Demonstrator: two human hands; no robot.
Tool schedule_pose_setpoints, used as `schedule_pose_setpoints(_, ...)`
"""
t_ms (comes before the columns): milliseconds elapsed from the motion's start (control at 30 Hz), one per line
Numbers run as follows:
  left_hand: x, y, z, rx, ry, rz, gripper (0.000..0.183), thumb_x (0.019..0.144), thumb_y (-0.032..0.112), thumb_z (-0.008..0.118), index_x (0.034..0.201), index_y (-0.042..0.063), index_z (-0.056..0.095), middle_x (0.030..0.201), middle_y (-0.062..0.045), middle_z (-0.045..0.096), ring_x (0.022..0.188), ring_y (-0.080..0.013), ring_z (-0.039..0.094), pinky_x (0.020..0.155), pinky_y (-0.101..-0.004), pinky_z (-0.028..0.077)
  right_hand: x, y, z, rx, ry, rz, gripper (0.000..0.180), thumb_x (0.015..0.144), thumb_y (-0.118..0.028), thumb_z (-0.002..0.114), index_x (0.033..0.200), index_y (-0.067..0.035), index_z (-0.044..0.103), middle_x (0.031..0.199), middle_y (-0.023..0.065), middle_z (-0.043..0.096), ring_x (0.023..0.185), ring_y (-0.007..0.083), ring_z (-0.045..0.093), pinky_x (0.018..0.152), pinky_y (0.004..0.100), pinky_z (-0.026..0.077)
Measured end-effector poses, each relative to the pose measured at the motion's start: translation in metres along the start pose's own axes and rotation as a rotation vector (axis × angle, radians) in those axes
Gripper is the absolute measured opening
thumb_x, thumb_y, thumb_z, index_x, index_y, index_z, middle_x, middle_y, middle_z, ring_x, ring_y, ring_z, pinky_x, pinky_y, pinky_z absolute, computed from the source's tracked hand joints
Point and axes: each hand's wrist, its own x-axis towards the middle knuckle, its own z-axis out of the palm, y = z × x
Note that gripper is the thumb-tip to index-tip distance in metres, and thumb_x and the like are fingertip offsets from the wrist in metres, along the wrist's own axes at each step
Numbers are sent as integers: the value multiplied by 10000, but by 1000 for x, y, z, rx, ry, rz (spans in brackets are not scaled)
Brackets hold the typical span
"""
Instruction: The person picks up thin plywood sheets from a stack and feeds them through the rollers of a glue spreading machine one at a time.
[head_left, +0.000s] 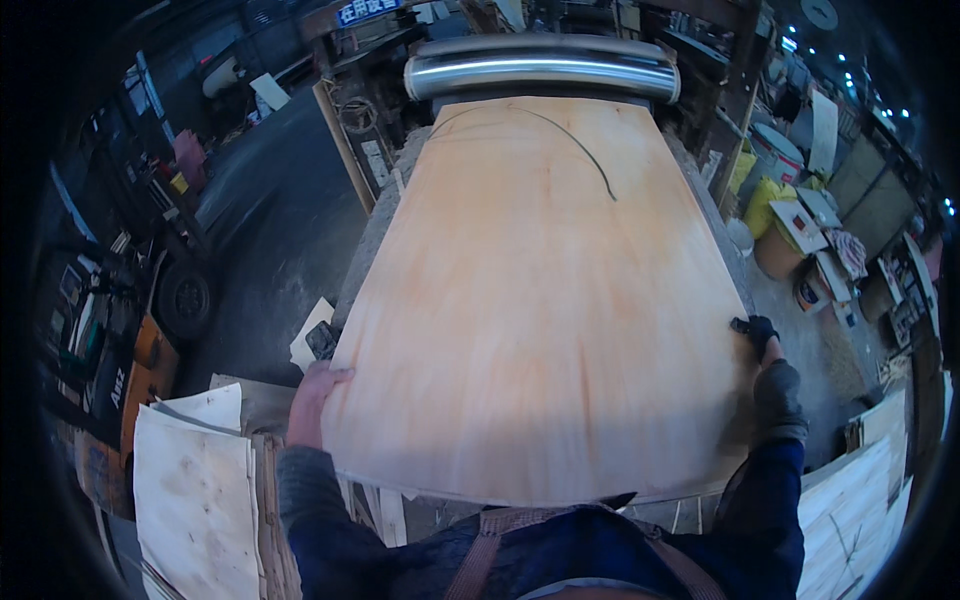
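Observation:
A large pale wood panel (540, 300) lies flat in front of me, its near edge close to my waist. My left hand (319, 382), bare, grips the panel's left edge near the front, thumb on the top face. On the right edge, my right hand (759, 334) wears a dark glove and holds the panel with its thumb over the rim. The other fingers of both hands are mostly hidden. A thin dark curved strand (577, 142) rests across the panel's far part. Beyond the far edge is a shiny metal roller (540, 75).
Stacked veneer sheets (195, 495) stand at my left, and more sheets (855, 502) at my right. An orange vehicle with a black tyre (184, 300) is on the left floor. Tubs and yellow sacks (765, 202) crowd the right side. A machine frame (731, 97) flanks the roller.

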Motion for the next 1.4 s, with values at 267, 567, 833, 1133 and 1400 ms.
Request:
schedule_pose_setpoints(267, 20, -34, -1, 84, -28, 18, 517, 752, 289, 666, 1128, -30, 508, 1038, -123, 580, 872, -226, 579, 757, -347, 463, 36, 43, 58, -331, 314, 45, 585, 728, -290, 658, 1219, -39, 463, 1140, 196, 543, 1034, 327, 530, 834, 368, 438)
schedule_pose_setpoints(567, -1, 18, 77, 963, 441, 724, 620, 746, 306, 630, 1283, 101, 400, 1341, -154, 355, 1264, -321, 279, 1007, -507, 222, 81, -96, 111, 54, 162, -183, 662, 692, -176, 684, 1277, -42, 406, 1298, 152, 436, 1208, 259, 412, 991, 326, 342)
schedule_pose_setpoints(833, -1, 2, 167, 1040, 336, 705, 507, 857, 333, 472, 1317, 147, 369, 1402, -132, 259, 1316, -306, 184, 1055, -510, 87, 146, -216, 187, 11, 180, -207, 634, 726, -226, 652, 1290, -95, 393, 1289, 166, 433, 1165, 293, 448, 955, 345, 386)
schedule_pose_setpoints(1133, -6, 2, 170, 1110, 327, 611, 516, 835, 326, 487, 1301, 133, 384, 1396, -135, 261, 1309, -308, 194, 1053, -519, 86, 233, -240, 235, 209, 209, -56, 700, 734, -213, 661, 1324, -91, 303, 1294, 172, 416, 1168, 325, 436, 938, 382, 391)
schedule_pose_setpoints(1400, -8, 2, 173, 1102, 329, 583, 512, 832, 321, 491, 1295, 128, 387, 1395, -132, 258, 1302, -319, 194, 1046, -521, 96, 252, -245, 261, -317, 111, -152, 315, 783, -317, 574, 975, -68, 599, 1010, 139, 605, 935, 249, 591, 810, 379, 471)
